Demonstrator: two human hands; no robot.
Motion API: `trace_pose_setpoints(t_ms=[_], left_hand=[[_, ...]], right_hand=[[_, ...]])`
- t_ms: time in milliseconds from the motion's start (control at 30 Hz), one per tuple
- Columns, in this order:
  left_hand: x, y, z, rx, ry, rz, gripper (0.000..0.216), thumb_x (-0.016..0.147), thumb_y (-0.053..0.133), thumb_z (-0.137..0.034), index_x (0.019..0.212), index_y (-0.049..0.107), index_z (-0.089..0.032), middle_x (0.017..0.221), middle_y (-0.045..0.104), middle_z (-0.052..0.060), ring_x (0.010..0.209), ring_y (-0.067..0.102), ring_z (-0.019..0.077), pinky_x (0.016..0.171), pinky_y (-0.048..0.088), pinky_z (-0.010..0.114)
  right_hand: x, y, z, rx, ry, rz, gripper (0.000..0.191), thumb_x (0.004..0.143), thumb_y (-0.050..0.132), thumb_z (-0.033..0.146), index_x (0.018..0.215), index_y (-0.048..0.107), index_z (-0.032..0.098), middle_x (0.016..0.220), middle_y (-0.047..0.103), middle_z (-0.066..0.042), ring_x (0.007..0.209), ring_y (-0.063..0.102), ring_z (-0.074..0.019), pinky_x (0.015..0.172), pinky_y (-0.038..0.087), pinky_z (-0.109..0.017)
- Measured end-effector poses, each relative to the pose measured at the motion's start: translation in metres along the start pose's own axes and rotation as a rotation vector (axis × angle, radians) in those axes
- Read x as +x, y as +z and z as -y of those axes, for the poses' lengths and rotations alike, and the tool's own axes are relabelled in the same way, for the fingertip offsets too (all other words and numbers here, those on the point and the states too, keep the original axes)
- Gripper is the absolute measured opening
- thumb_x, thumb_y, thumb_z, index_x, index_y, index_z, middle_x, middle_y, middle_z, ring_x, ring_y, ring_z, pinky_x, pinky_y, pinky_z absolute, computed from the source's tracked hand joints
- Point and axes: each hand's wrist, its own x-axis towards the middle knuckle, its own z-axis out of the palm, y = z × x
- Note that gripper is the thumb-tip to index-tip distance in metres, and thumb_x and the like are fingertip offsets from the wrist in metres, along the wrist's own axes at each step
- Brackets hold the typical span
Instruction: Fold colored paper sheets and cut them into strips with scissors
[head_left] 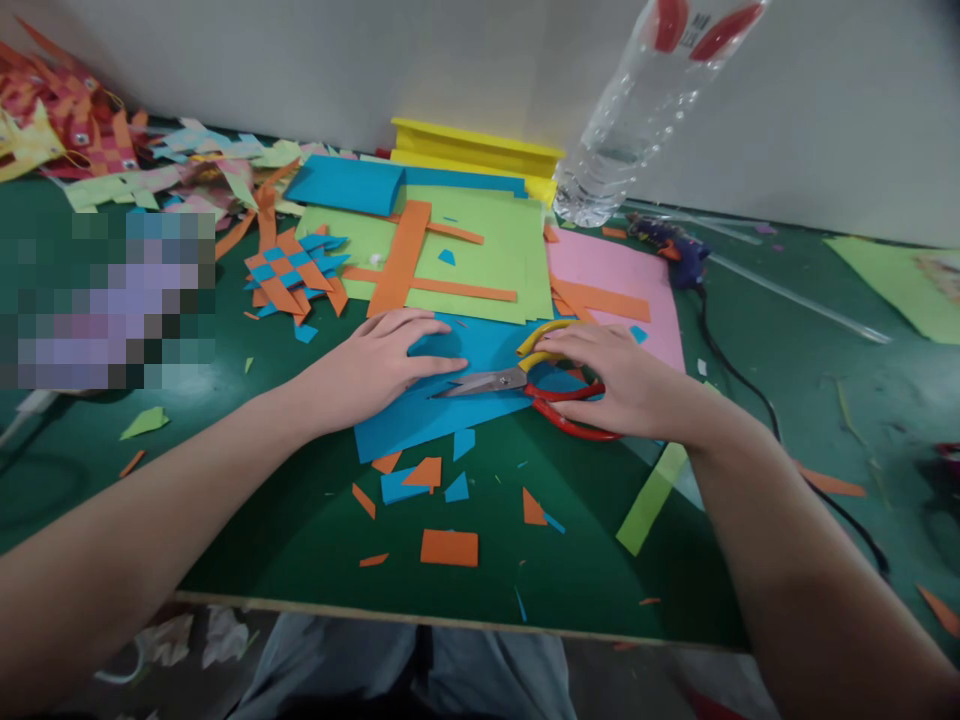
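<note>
My right hand (626,380) has its fingers in the handles of a pair of scissors (495,381), one handle yellow and one red. The blades point left over a blue sheet of paper (390,420) and stand slightly apart at the tips. My left hand (382,365) lies at the left part of the blue sheet, fingers stretched out, thumb near the blades. Behind it, an orange paper strip (403,255) lies across green sheets (510,235). To the left is a woven orange and blue paper piece (292,270).
A plastic bottle (622,130) stands tilted at the back, near a purple glue gun (682,255) with a black cord. Pink paper (615,260) lies at right. Paper scraps (450,548) are scattered before the table's front edge (375,612). Woven paper figures (75,115) are piled back left.
</note>
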Motion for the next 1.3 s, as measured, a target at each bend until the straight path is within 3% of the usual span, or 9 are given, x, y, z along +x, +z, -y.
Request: trace_pose_setpoints(t_ms=[233,433,633,833,1100,1300], left_hand=[[0.000,-0.001,0.000,-0.003,-0.006,0.008,0.046,0.100,0.037,-0.014,0.136,0.055,-0.036,0.146,0.045,0.009,0.139,0.035,0.0305,0.108,0.037,0.054],[0.004,-0.001,-0.003,0.006,-0.010,0.008,0.047,0.098,0.038,-0.011,0.136,0.057,-0.032,0.145,0.046,0.013,0.138,0.037,0.0338,0.107,0.036,0.056],[0.012,0.003,-0.008,0.028,0.019,-0.075,0.047,0.096,0.037,-0.007,0.135,0.058,-0.025,0.141,0.050,0.013,0.136,0.039,0.0309,0.107,0.037,0.051],[0.011,-0.004,-0.006,0.025,0.060,-0.171,0.032,0.102,0.039,-0.021,0.113,0.069,-0.019,0.129,0.059,0.011,0.128,0.047,0.0269,0.107,0.037,0.049],[-0.004,-0.019,0.005,-0.082,0.092,0.032,0.035,0.101,0.044,-0.029,0.131,0.062,-0.027,0.146,0.048,0.008,0.138,0.037,0.0300,0.111,0.035,0.053],[-0.004,-0.013,0.006,-0.037,0.061,0.055,0.038,0.102,0.043,-0.030,0.138,0.055,-0.030,0.149,0.043,0.009,0.139,0.034,0.0314,0.111,0.034,0.054]], right_hand=[[-0.002,-0.001,-0.006,0.001,-0.022,-0.009,0.048,0.079,0.064,0.041,0.126,0.060,0.029,0.130,0.063,-0.008,0.123,0.056,-0.0344,0.106,0.035,-0.059],[-0.002,-0.004,-0.004,-0.006,-0.023,-0.019,0.045,0.079,0.064,0.040,0.122,0.061,0.026,0.127,0.064,-0.009,0.119,0.056,-0.0339,0.099,0.041,-0.053],[-0.004,-0.006,-0.008,0.027,0.010,-0.026,0.043,0.075,0.067,0.034,0.118,0.063,0.027,0.126,0.065,-0.008,0.119,0.056,-0.0338,0.098,0.040,-0.052],[-0.004,-0.003,-0.014,0.013,0.017,-0.015,0.044,0.076,0.067,0.038,0.118,0.061,0.026,0.127,0.064,-0.007,0.118,0.057,-0.0317,0.098,0.041,-0.049],[-0.006,-0.005,-0.014,-0.004,0.032,0.002,0.043,0.076,0.067,0.039,0.116,0.061,0.024,0.123,0.065,-0.008,0.111,0.060,-0.0306,0.094,0.043,-0.046],[-0.005,-0.008,-0.013,0.002,0.040,0.002,0.041,0.073,0.066,0.033,0.114,0.063,0.025,0.122,0.066,-0.007,0.112,0.060,-0.0315,0.096,0.041,-0.049]])
